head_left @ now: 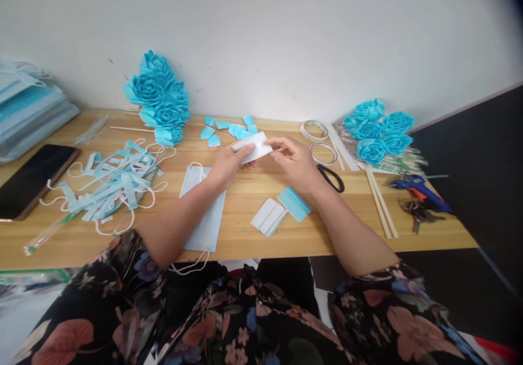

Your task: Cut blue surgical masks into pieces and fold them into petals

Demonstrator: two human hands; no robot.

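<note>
We pinch white strip by both ends, left hand and right hand grasping it above table. Keep strip taut, edges aligned; blue petals lie just beyond.

Wooden surface, set against a white wall. Left of the hands: face mask, heap of cut strips and ear loops, phone, stacked masks. Beyond the hands: blue petal pieces, rose cluster. Right: tape rolls, scissors, sticks, glue gun, keys. Between the forearms: folded pieces.
</note>
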